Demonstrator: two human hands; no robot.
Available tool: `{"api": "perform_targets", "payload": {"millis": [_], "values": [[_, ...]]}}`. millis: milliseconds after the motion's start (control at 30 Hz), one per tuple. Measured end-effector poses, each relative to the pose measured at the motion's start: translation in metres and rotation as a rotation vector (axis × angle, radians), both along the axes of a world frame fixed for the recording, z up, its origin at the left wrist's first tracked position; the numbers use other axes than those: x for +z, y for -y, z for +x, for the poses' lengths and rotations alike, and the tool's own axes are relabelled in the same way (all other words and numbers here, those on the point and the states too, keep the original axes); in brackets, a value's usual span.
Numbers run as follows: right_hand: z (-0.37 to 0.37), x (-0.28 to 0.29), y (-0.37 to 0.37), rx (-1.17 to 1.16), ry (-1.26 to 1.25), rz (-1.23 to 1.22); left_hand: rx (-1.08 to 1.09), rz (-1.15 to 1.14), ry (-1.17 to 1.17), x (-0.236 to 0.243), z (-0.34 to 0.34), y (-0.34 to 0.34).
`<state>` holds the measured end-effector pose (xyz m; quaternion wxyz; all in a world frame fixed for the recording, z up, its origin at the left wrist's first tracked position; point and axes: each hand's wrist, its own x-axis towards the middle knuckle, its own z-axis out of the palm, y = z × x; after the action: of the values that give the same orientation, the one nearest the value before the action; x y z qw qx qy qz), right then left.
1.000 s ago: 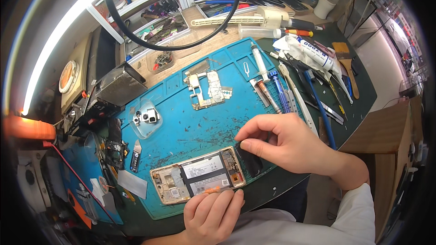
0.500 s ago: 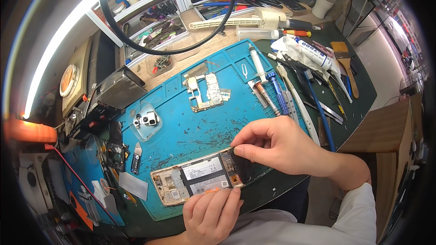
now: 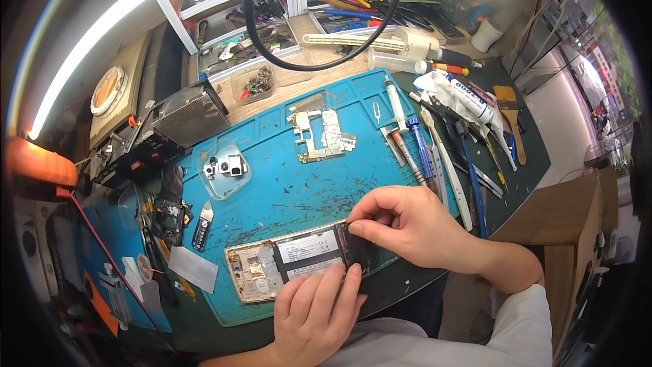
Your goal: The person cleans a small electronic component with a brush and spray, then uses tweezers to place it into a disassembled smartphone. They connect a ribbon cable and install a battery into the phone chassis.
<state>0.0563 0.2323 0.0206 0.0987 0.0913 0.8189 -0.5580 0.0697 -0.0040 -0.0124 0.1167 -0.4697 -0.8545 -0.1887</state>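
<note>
An opened phone (image 3: 257, 273) lies tilted on the blue work mat, its gold frame, inner parts and labelled battery (image 3: 305, 248) uncovered. A thin black cover piece (image 3: 362, 253) sits over the phone's right end. My right hand (image 3: 401, 221) pinches that piece at its far corner, thumb and forefinger together. From the near side my left hand (image 3: 312, 309) rests on the phone. Its fingers are stretched out, two tips lying on the battery's near side and the cover piece. The left fingers hide part of the battery and the phone's near edge.
Beyond the phone lie a circuit board (image 3: 318, 134) and a clear dish (image 3: 224, 170) of camera modules. Syringe (image 3: 394, 102), blue screwdriver (image 3: 421, 146), tweezers and brushes crowd the right. A black cable loop (image 3: 299, 66) hangs overhead. A craft knife (image 3: 202, 228) lies left.
The black cover piece now lies flatter over the phone's right end, hiding parts that showed before. My left fingertips have moved onto the phone's top. The view has shifted slightly.
</note>
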Motion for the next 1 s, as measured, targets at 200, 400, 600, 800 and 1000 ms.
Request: {"api": "perform_targets", "payload": {"millis": [200, 400, 600, 800, 1000], "values": [[-0.0007, -0.0008, 0.0007, 0.000, 0.042, -0.009, 0.001, 0.004, -0.011, -0.0012, -0.0011, 0.0003], [-0.0015, -0.0013, -0.0009, 0.011, 0.064, -0.040, -0.005, 0.010, -0.001, 0.0003, -0.0012, 0.0002], [-0.0025, 0.0004, -0.0038, 0.032, 0.089, -0.067, -0.010, 0.027, -0.002, -0.0003, -0.0015, 0.0001], [-0.0028, 0.0007, -0.0032, 0.037, 0.061, -0.058, -0.005, 0.029, -0.004, -0.0012, -0.0007, 0.0001], [-0.0017, 0.0020, -0.0040, 0.037, 0.056, -0.062, -0.009, 0.030, -0.003, -0.0010, -0.0007, 0.0003]]}}
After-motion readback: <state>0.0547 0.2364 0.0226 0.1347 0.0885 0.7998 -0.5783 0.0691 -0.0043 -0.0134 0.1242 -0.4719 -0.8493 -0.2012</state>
